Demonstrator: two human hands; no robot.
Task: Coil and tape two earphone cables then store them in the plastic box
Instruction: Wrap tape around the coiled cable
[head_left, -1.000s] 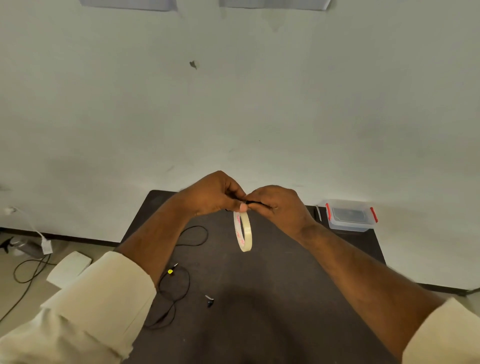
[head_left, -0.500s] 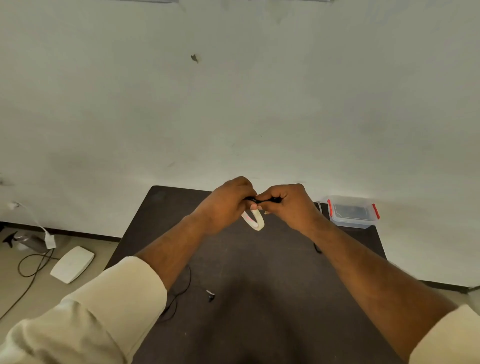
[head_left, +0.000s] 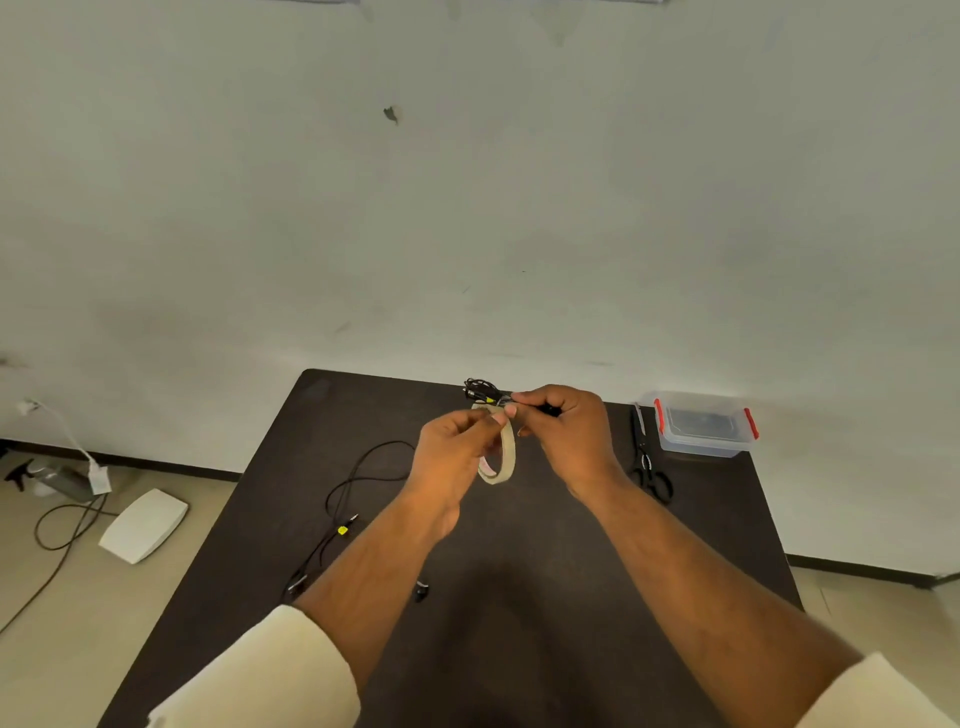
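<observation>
Both hands are raised above the far middle of a matte, dark brown surface (head_left: 519, 597) with rounded far corners. The right hand (head_left: 566, 436) has its grip curled tight around a small bundle of thin black coiled earphone cable (head_left: 482, 391), whose glossy loops stick out to the left past the thumb and forefinger; a tiny yellow fleck shows in the bundle. The left hand (head_left: 457, 447) has its grip closed in a pinch at the top of a thin ring of pale, cream-coloured tape roll (head_left: 503, 453), which hangs on edge between the two hands, just below the bundle. Pinkish marks show on the inside of the ring, too blurred to read.

A second earphone cable (head_left: 358, 478), also thin and black, lies loose in open curves on the left part of the surface, with a small yellow piece near its plug and a dark earbud (head_left: 421, 591) lying apart, nearer.

At the far right corner sits the plastic box (head_left: 701, 423), clear and rectangular, lid on, with red clips at both ends. Just left of it lie black-handled scissors (head_left: 647, 462). No writing is legible on any of them.

Cream sleeves cover both forearms near the camera. On the floor at left are a flat white device (head_left: 143, 525) and dark cords.
</observation>
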